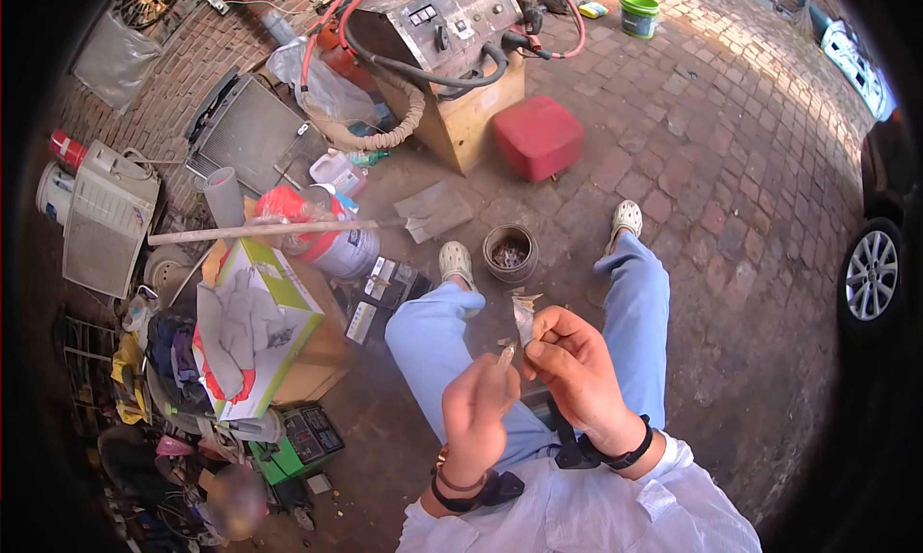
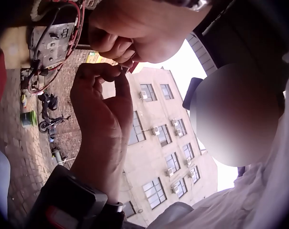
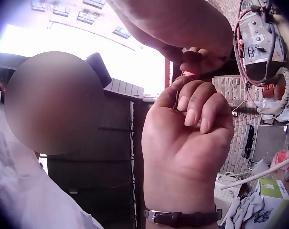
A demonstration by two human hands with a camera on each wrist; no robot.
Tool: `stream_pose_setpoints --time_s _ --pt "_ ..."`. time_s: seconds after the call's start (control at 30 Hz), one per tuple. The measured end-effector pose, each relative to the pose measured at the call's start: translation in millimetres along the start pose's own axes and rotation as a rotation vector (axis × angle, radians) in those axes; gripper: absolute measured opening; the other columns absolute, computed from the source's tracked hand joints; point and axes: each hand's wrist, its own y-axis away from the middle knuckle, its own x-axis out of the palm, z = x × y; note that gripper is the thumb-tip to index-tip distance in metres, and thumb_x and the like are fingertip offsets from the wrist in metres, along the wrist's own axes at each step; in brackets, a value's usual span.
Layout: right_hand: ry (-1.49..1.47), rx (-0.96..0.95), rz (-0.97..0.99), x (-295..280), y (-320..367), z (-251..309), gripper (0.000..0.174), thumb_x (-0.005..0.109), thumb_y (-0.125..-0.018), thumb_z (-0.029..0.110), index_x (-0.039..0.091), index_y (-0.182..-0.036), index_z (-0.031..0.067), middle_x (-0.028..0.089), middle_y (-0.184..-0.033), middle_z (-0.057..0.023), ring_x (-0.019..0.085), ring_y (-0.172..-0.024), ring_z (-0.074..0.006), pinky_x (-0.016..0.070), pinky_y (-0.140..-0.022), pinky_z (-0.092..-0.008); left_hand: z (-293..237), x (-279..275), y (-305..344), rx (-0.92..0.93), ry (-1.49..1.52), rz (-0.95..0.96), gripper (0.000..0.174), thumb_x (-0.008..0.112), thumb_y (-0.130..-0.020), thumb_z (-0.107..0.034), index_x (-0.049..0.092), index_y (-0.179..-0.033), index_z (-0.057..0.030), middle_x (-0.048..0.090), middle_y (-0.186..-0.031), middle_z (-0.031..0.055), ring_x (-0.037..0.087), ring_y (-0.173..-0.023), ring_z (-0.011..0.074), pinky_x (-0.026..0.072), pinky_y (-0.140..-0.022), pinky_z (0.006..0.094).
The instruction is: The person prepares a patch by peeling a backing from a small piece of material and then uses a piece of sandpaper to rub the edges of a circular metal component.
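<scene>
My right hand [image 1: 580, 372] pinches a thin silvery, paper-like strip [image 1: 523, 320] between thumb and forefinger; its ragged upper end has brownish bits. Close beside it, my left hand [image 1: 475, 416] has curled fingers and pinches a short, pale, stick-like piece [image 1: 506, 357]. Both hands are raised over the lap, fingertips near each other. In the left wrist view the right hand [image 2: 102, 117] shows thumb and forefinger meeting below the left hand [image 2: 144, 31]. In the right wrist view the curled fingers of the left hand [image 3: 187, 129] face the camera; the right hand [image 3: 182, 24] covers part of the scene.
A round tin [image 1: 510, 275] with small scraps inside stands between the feet. To the left are a car battery [image 1: 385, 298], a box [image 1: 288, 332] with grey gloves and a wooden stick [image 1: 269, 232]. Ahead stand a red stool [image 1: 538, 138] and a cabled machine [image 1: 452, 24].
</scene>
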Motion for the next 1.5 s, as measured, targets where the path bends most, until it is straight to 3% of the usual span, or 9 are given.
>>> stream_pose_setpoints --time_s 0.6,0.67,0.8,0.87,0.97,1.27,1.33,1.43,1.5 --pt "0.180 -0.117 -0.112 5 -1 -2 0.012 0.060 -0.085 -0.005 0.053 -0.093 0.0000 0.053 -0.080 0.0013 0.050 -0.073 -0.0040 0.0431 -0.063 -0.0194 4 0 -1 0.142 -0.276 -0.067 0.031 0.042 -0.097 -0.011 0.043 -0.068 0.0009 0.041 -0.056 0.0005 0.029 -0.051 0.0054 0.0224 -0.046 0.0244" --pt "0.171 -0.109 -0.105 4 -1 -4 0.012 0.061 -0.084 -0.006 0.053 -0.093 -0.0002 0.053 -0.080 0.0012 0.050 -0.073 -0.0038 0.0432 -0.063 -0.0194 3 -3 -1 0.065 -0.287 -0.053 0.023 0.048 -0.092 -0.006 0.048 -0.070 0.0008 0.045 -0.060 0.0030 0.039 -0.054 0.0094 0.0321 -0.048 0.0270" --pt "0.294 -0.223 -0.117 12 0 -5 0.015 0.064 -0.079 -0.009 0.056 -0.089 -0.0007 0.056 -0.081 -0.0002 0.049 -0.071 -0.0043 0.0419 -0.062 -0.0188 5 -3 -2 0.080 -0.322 -0.068 0.023 0.050 -0.091 -0.005 0.045 -0.069 0.0007 0.043 -0.058 0.0064 0.039 -0.051 0.0139 0.0321 -0.047 0.0291" --pt "0.528 -0.378 -0.148 10 1 -9 0.013 0.064 -0.077 -0.009 0.058 -0.084 -0.0002 0.057 -0.080 -0.0009 0.047 -0.068 -0.0042 0.0395 -0.060 -0.0188 4 -2 -3 0.182 -0.497 -0.075 0.022 0.050 -0.090 -0.004 0.044 -0.069 0.0013 0.041 -0.058 0.0111 0.037 -0.049 0.0221 0.0324 -0.046 0.0318" --pt "0.502 -0.426 -0.187 10 -4 -14 0.013 0.065 -0.075 -0.009 0.059 -0.081 0.0005 0.057 -0.078 -0.0007 0.044 -0.066 -0.0041 0.0368 -0.058 -0.0192 11 -3 -1 0.196 -0.505 -0.066 0.021 0.050 -0.090 -0.004 0.044 -0.070 0.0015 0.040 -0.058 0.0143 0.036 -0.049 0.0285 0.0331 -0.046 0.0338" --pt "0.519 -0.462 -0.216 15 -7 -11 0.012 0.066 -0.076 -0.007 0.057 -0.077 0.0021 0.055 -0.075 0.0013 0.041 -0.064 -0.0040 0.0343 -0.056 -0.0189 7 -2 -5 0.255 -0.609 -0.074 0.017 0.050 -0.089 -0.003 0.045 -0.073 0.0017 0.042 -0.059 0.0166 0.042 -0.051 0.0361 0.0350 -0.047 0.0369" --pt "0.490 -0.387 -0.231 14 -3 -12 0.012 0.066 -0.076 -0.006 0.057 -0.077 0.0023 0.054 -0.075 0.0020 0.039 -0.064 -0.0036 0.0334 -0.055 -0.0190 9 -3 -5 0.272 -0.615 -0.062 0.017 0.050 -0.089 -0.004 0.045 -0.074 0.0016 0.043 -0.060 0.0168 0.042 -0.051 0.0362 0.0350 -0.047 0.0371" --pt "0.538 -0.479 -0.225 11 -9 -14 0.013 0.067 -0.076 -0.005 0.056 -0.076 0.0027 0.053 -0.075 0.0027 0.037 -0.064 -0.0029 0.0322 -0.055 -0.0187 12 -3 -3 0.247 -0.604 -0.047 0.018 0.050 -0.090 -0.005 0.046 -0.074 0.0015 0.044 -0.060 0.0171 0.042 -0.051 0.0363 0.0349 -0.047 0.0373" --pt "0.526 -0.425 -0.215 9 -2 -16 0.013 0.067 -0.076 -0.005 0.056 -0.076 0.0029 0.053 -0.075 0.0029 0.037 -0.064 -0.0028 0.0320 -0.055 -0.0188 12 -2 -3 0.234 -0.586 -0.057 0.018 0.050 -0.091 -0.006 0.046 -0.075 0.0015 0.044 -0.061 0.0172 0.042 -0.051 0.0363 0.0347 -0.047 0.0374"
